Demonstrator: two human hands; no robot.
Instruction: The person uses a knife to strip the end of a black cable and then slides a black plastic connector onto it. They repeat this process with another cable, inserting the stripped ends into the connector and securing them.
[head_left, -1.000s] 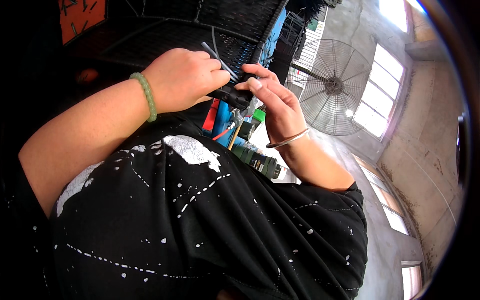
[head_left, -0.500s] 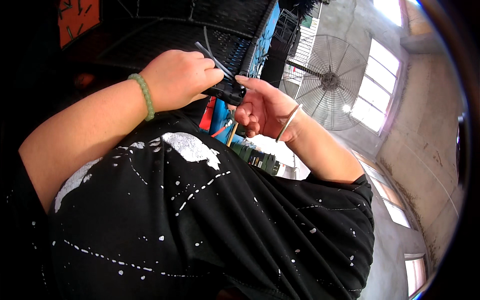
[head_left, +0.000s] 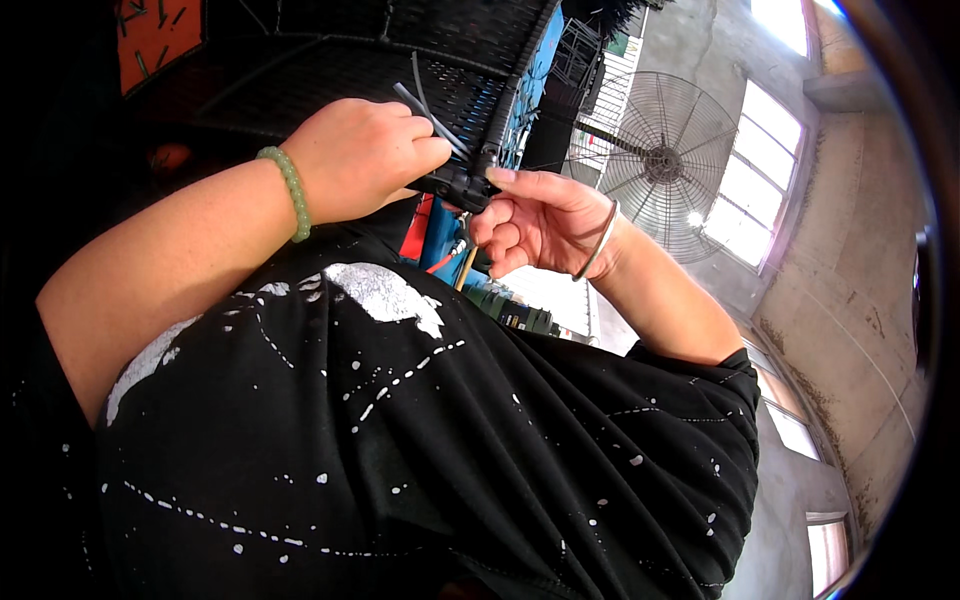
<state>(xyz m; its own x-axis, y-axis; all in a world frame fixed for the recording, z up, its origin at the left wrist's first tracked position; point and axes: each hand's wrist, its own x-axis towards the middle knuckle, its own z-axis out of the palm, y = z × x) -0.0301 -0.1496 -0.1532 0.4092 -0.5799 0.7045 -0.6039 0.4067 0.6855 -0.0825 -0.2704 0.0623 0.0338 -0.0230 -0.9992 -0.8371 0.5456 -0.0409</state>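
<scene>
Head view, black clip (head_left: 458, 186) (small) between fingertips (head_left: 432, 152)

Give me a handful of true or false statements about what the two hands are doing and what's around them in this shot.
1. The left hand wears a green bead bracelet at the wrist. True.
2. The right hand is held well apart from the small black plastic part. False: its fingertips touch the part.
3. A large round wire-guarded fan stands in front of bright windows. True.
4. The person's black shirt with white speckles is plain red. False: it is black with white specks.
5. Thin grey strips stick up above the left hand. True.
</scene>
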